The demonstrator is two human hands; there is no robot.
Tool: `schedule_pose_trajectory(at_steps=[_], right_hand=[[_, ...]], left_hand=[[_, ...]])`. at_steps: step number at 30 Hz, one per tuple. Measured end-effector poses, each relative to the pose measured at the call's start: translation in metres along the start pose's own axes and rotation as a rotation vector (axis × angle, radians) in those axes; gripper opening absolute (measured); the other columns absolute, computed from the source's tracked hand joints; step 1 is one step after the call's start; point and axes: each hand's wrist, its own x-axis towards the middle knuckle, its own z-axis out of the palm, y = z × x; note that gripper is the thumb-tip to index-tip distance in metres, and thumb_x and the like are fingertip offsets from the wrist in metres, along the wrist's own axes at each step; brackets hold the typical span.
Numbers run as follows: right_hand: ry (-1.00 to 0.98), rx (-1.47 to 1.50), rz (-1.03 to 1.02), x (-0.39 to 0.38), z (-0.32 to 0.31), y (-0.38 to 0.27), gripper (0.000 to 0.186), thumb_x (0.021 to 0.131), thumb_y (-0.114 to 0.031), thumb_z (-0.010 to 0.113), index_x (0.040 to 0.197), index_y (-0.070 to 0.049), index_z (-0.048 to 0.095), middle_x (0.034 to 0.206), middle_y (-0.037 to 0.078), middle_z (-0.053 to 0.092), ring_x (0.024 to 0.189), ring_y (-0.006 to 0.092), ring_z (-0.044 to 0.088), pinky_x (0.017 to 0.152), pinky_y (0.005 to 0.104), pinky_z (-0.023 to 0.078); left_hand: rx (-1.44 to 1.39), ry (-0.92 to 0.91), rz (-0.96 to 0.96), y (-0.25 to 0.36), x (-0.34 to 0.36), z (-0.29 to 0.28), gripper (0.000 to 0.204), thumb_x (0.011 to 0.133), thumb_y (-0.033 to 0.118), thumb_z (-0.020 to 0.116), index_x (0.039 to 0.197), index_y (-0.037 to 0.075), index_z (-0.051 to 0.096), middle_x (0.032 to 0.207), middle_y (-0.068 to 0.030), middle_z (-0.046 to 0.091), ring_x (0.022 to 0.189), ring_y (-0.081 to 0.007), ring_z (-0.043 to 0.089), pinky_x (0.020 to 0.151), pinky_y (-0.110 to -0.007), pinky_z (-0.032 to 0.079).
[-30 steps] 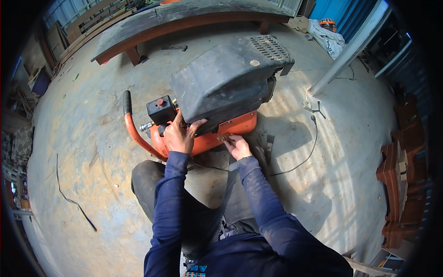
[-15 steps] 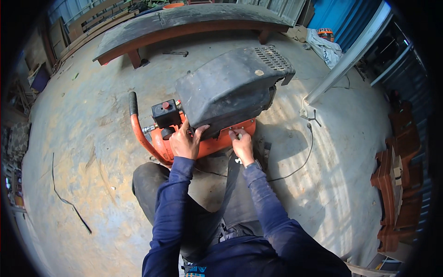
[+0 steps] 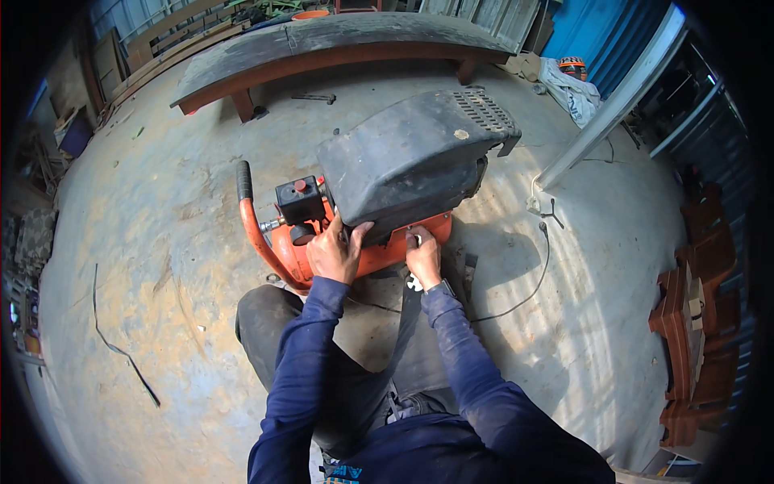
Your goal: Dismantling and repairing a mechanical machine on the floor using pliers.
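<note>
Apparently, right hand (image 3: pixel 423 256) is wrapped round a silver wrench (image 3: pixel 414 283) at the upper edge of the orange tank (image 3: pixel 379 259); left hand (image 3: pixel 333 256), thumb and forefinger spread, touches the lower-left corner of the black cover (image 3: pixel 403 161). Risk: angled pull could slip the wrench.

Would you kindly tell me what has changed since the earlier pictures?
Over the last second, the right hand has shifted slightly right along the orange tank and turned; a pale metal tool end, not visible at first, now shows below it. The left hand stays at the lower edge of the black cover.
</note>
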Motion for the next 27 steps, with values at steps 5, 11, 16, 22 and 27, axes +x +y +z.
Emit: schedule_pose_trajectory(at_steps=[5, 11, 16, 22, 27], right_hand=[[-0.074, -0.034, -0.107, -0.018, -0.005, 0.01, 0.021, 0.088, -0.007, 0.054, 0.105, 0.0, 0.064, 0.091, 0.02, 0.069, 0.087, 0.0326, 0.068, 0.078, 0.037, 0.052], [-0.096, 0.361, 0.261, -0.047, -0.055, 0.031, 0.028, 0.083, 0.0, 0.054, 0.109, 0.0, 0.064, 0.092, 0.018, 0.069, 0.083, 0.0265, 0.069, 0.072, 0.0349, 0.054], [-0.047, 0.148, 0.048, -0.035, -0.092, 0.066, 0.032, 0.079, 0.002, 0.059, 0.111, 0.002, 0.064, 0.098, 0.019, 0.07, 0.083, 0.0239, 0.07, 0.072, 0.0318, 0.055], [-0.139, -0.297, -0.015, -0.053, -0.126, 0.084, 0.025, 0.077, -0.002, 0.068, 0.101, 0.006, 0.067, 0.092, 0.017, 0.07, 0.077, 0.0224, 0.069, 0.069, 0.0288, 0.054], [-0.062, -0.222, -0.04, -0.063, -0.127, 0.116, 0.013, 0.081, -0.006, 0.068, 0.088, 0.004, 0.069, 0.091, 0.012, 0.067, 0.074, 0.0177, 0.066, 0.067, 0.0268, 0.053]], left_hand=[[0.007, -0.056, -0.01, -0.012, 0.007, 0.001, 0.038, 0.08, 0.031, 0.074, 0.108, 0.007, 0.068, 0.06, -0.0165, 0.06, 0.053, -0.0324, 0.062, 0.051, -0.039, 0.047], [-0.179, 0.021, -0.043, -0.014, -0.003, 0.018, 0.038, 0.082, 0.024, 0.072, 0.11, 0.001, 0.064, 0.081, -0.0108, 0.069, 0.06, -0.0164, 0.063, 0.05, -0.028, 0.044], [-1.01, -0.026, -1.078, -0.101, -0.045, 0.069, 0.03, 0.077, 0.023, 0.064, 0.103, 0.008, 0.062, 0.093, -0.0067, 0.065, 0.086, -0.0242, 0.06, 0.076, -0.036, 0.047], [-1.456, -0.174, -1.297, -0.08, -0.03, 0.064, 0.026, 0.076, 0.029, 0.055, 0.095, 0.012, 0.056, 0.096, -0.0069, 0.061, 0.09, -0.0247, 0.055, 0.085, -0.041, 0.042], [-1.441, -0.17, -1.213, -0.075, -0.032, 0.062, 0.031, 0.077, 0.033, 0.055, 0.098, 0.011, 0.055, 0.107, -0.0077, 0.059, 0.1, -0.0266, 0.053, 0.092, -0.044, 0.039]])
